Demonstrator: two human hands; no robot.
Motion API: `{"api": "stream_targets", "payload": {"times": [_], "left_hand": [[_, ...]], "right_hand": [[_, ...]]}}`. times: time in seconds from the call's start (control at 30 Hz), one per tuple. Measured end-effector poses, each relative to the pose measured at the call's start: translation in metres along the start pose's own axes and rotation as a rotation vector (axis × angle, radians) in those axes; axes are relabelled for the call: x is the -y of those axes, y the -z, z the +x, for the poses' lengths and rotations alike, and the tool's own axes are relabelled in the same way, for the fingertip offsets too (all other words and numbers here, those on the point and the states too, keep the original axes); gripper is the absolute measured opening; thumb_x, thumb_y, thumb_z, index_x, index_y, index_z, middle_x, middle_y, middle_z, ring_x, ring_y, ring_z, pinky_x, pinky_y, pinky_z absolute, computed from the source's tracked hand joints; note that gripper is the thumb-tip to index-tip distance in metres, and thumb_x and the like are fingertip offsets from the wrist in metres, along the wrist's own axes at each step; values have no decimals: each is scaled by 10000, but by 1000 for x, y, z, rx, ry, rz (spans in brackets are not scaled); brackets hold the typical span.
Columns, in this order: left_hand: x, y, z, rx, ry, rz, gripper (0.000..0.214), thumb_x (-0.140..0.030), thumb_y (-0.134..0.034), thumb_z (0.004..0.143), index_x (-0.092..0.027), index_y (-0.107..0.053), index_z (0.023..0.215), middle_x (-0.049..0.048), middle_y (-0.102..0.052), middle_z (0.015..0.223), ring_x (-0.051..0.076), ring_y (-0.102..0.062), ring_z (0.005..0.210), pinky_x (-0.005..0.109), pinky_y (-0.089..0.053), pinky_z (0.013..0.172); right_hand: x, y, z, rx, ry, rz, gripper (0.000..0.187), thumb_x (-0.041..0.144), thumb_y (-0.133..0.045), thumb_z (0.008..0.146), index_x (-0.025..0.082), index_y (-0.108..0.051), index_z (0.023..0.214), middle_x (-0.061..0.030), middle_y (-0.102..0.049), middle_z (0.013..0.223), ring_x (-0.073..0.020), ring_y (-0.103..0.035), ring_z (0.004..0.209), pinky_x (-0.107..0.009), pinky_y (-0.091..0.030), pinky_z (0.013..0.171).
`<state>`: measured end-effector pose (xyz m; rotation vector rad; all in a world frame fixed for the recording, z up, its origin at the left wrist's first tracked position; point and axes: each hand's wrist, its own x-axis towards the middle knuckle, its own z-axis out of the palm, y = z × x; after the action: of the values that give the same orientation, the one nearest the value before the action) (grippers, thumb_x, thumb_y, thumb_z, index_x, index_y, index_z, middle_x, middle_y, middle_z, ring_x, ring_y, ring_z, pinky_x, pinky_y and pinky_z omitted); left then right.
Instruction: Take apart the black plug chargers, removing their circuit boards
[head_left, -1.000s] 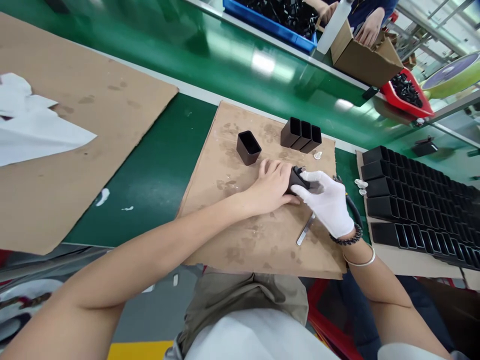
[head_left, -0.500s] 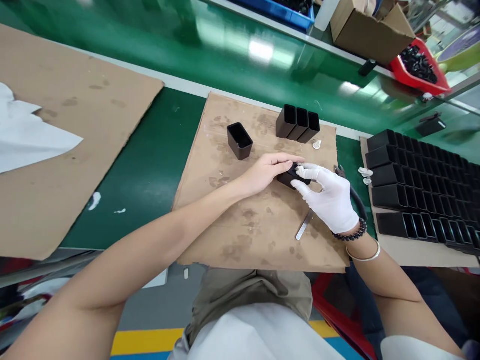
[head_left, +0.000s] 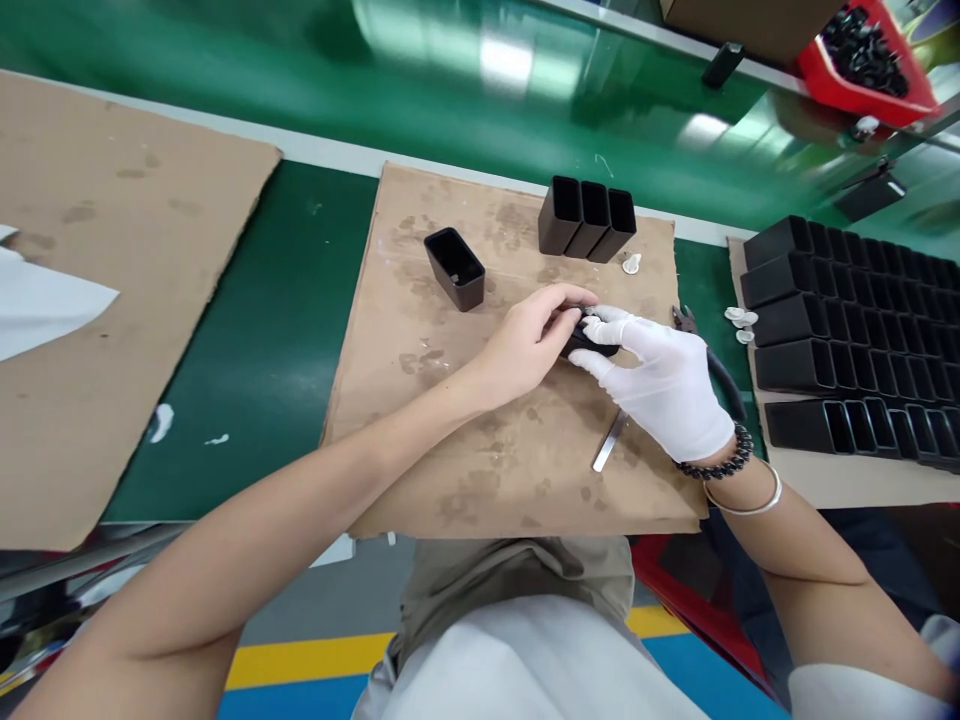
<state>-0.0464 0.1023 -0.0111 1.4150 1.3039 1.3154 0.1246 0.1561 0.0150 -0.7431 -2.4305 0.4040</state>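
Observation:
Both hands are closed around one black rectangular plastic case on the cardboard sheet. My bare left hand grips its left side, thumb and fingers bent over it. My right hand, in a white glove, pinches at its top and near side; any small part between those fingertips is hidden. Left of them an open black case stands alone with a small light bit inside. Behind, three open black cases stand in a row. Near my right wrist lie a flat metal strip and dark-handled pliers.
Many black cases stand in rows on cardboard at the right. Small white pieces lie beside them, another white piece near the three cases. A red bin of black parts sits at the back right. Another cardboard sheet covers the left.
The camera view has shifted slightly. My left fingers are bent more over the case, where before they lay straighter along it. My right hand stays at its top.

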Motion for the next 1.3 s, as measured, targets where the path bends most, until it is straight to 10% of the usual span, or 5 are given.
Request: {"api": "stream_targets", "payload": {"times": [0.3,0.63,0.9,1.3], "left_hand": [[-28,5,-6,-62,-22,-56,318,-139,-463,951,-219,-654,1192,42,-692,1254,220,-617,1252,402,-459,1143],[-16,13,7,52,239,-51,270,-194,-508,963,-131,-634,1194,108,-704,1266,207,-656,1178,367,-499,1075],[-24,2,-1,-47,53,-62,227,-219,-504,987,-217,-675,1137,36,-692,1274,227,-607,1274,384,-435,1149],[-6,7,4,58,276,-220,237,-251,-521,984,-180,-715,1101,47,-728,1244,222,-632,1244,384,-457,1137]], "right_hand": [[7,2,3,-37,16,-153,88,309,-672,914,304,-747,960,-1,-759,1246,-266,-750,1097,-422,-633,871],[-13,-15,3,-14,-38,137,70,227,-721,841,268,-738,895,-11,-792,1155,-259,-766,1042,-425,-634,933],[-2,-6,-2,-113,-89,150,54,263,-729,860,284,-731,909,-2,-756,1246,-280,-713,1178,-481,-585,1041],[-22,2,-2,15,-158,376,150,174,-781,806,250,-756,932,13,-791,1135,-260,-762,1055,-471,-626,1017]]}}
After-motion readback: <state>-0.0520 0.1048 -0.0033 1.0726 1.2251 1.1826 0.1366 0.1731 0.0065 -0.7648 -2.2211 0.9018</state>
